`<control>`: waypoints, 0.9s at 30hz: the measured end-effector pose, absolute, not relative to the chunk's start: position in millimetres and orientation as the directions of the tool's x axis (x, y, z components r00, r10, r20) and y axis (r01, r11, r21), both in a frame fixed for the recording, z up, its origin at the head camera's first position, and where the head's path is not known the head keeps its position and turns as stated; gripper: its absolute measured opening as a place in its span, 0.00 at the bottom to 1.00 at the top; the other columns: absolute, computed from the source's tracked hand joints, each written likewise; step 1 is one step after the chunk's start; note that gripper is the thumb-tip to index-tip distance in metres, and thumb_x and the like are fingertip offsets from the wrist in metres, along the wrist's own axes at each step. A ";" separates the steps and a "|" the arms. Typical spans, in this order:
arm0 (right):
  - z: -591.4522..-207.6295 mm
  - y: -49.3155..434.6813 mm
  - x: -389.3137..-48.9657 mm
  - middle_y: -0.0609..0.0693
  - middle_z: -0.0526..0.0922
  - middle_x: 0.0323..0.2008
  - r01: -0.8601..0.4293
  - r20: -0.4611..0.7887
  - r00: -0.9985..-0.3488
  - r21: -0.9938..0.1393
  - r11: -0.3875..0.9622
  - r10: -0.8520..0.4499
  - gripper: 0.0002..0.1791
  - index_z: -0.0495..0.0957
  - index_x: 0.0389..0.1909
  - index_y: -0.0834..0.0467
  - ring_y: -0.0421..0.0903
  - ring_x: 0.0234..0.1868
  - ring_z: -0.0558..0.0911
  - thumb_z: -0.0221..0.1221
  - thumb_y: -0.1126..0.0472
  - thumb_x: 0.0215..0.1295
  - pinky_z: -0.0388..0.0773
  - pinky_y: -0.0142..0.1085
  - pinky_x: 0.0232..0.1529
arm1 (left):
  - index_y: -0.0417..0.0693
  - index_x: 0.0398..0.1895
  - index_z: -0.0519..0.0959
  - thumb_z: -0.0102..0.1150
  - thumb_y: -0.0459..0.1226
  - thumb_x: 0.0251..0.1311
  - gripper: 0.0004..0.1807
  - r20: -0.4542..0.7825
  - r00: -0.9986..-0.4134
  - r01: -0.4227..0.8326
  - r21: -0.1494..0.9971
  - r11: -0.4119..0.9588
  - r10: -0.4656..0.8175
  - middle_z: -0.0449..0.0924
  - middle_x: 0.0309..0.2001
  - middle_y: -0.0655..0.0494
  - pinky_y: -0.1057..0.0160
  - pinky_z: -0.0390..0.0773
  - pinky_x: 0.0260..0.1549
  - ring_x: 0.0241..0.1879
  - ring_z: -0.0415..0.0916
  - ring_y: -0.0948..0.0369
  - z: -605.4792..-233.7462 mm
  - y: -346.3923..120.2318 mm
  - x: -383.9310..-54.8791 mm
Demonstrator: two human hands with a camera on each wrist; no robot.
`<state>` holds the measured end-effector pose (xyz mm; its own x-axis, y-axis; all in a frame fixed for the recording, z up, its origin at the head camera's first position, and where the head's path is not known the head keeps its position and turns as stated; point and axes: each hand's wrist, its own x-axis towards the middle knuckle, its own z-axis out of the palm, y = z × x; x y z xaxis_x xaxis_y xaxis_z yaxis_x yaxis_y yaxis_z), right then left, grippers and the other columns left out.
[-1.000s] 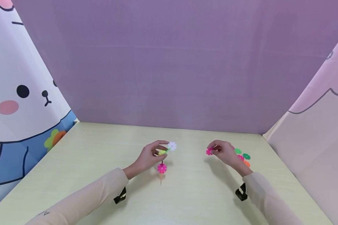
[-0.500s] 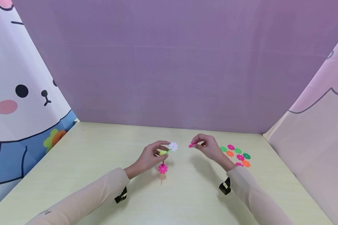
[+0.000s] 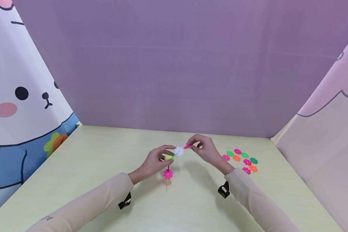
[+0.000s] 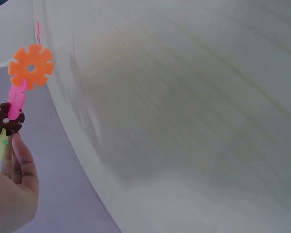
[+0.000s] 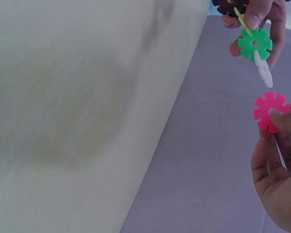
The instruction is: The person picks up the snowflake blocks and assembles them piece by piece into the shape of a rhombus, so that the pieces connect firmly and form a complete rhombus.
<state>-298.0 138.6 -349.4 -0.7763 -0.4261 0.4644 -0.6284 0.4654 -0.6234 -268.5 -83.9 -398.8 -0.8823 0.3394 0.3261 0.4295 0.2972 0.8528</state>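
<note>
My left hand (image 3: pixel 153 162) pinches a chain of slotted, flower-shaped plastic discs at its yellow disc (image 3: pixel 168 157). Below the fingers the chain runs through a dark brown disc (image 4: pixel 6 120) and a pink disc (image 3: pixel 168 174) to an orange disc (image 4: pixel 31 67) at the bottom. On the other side, a green disc (image 5: pixel 254 43) joins the yellow one, and a white disc (image 3: pixel 179 151) forms the end facing my right hand (image 3: pixel 206 150). Between thumb and fingers of that right hand is a single pink disc (image 5: pixel 267 109), a small gap away from the white disc.
Several loose discs lie flat on the pale table (image 3: pixel 119 206) at the right, among them an orange disc (image 3: pixel 253 168) and a dark green disc (image 3: pixel 253 160). A purple backdrop (image 3: pixel 174 71) rises behind the table, with printed cloth (image 3: pixel 20 135) at the left.
My right hand has carried its pink disc left from beside the loose discs up close to the white disc, uncovering more loose discs. The left hand and chain have hardly moved.
</note>
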 end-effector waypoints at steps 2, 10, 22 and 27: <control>-348.8 137.0 -298.2 0.51 0.83 0.32 -0.636 0.472 -0.771 -0.618 0.463 -0.428 0.07 0.80 0.30 0.59 0.43 0.33 0.78 0.60 0.73 0.54 0.77 0.35 0.31 | 0.56 0.54 0.73 0.61 0.32 0.53 0.23 0.329 -0.881 0.432 0.852 0.295 0.341 0.82 0.43 0.46 0.68 0.77 0.30 0.33 0.79 0.58 -399.0 -83.6 -268.8; -348.0 135.5 -297.4 0.51 0.83 0.32 -0.643 0.477 -0.765 -0.618 0.453 -0.433 0.07 0.80 0.31 0.59 0.44 0.33 0.78 0.61 0.73 0.53 0.77 0.35 0.33 | 0.55 0.54 0.73 0.61 0.31 0.53 0.23 0.333 -0.877 0.437 0.852 0.288 0.346 0.81 0.43 0.45 0.68 0.77 0.31 0.37 0.79 0.55 -399.2 -82.9 -268.7; -324.8 127.5 -274.6 0.59 0.83 0.32 -0.630 0.470 -0.773 -0.646 0.431 -0.426 0.04 0.79 0.30 0.68 0.52 0.35 0.78 0.59 0.76 0.53 0.77 0.39 0.35 | 0.46 0.55 0.72 0.60 0.30 0.54 0.23 0.313 -0.879 0.425 0.856 0.293 0.361 0.81 0.43 0.42 0.68 0.76 0.33 0.37 0.79 0.52 -377.9 -82.2 -253.8; -320.3 125.0 -270.8 0.61 0.82 0.32 -0.639 0.477 -0.766 -0.638 0.429 -0.432 0.04 0.79 0.30 0.69 0.54 0.35 0.79 0.58 0.77 0.53 0.78 0.41 0.35 | 0.43 0.56 0.71 0.58 0.29 0.55 0.23 0.291 -0.880 0.409 0.867 0.286 0.376 0.79 0.45 0.37 0.67 0.75 0.34 0.38 0.77 0.48 -369.6 -82.3 -247.3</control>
<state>-270.8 125.0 -320.3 -0.7657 -0.4319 0.4767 -0.6393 0.4293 -0.6379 -247.3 -82.3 -369.6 -0.8799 0.3759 0.2906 0.4086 0.2862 0.8667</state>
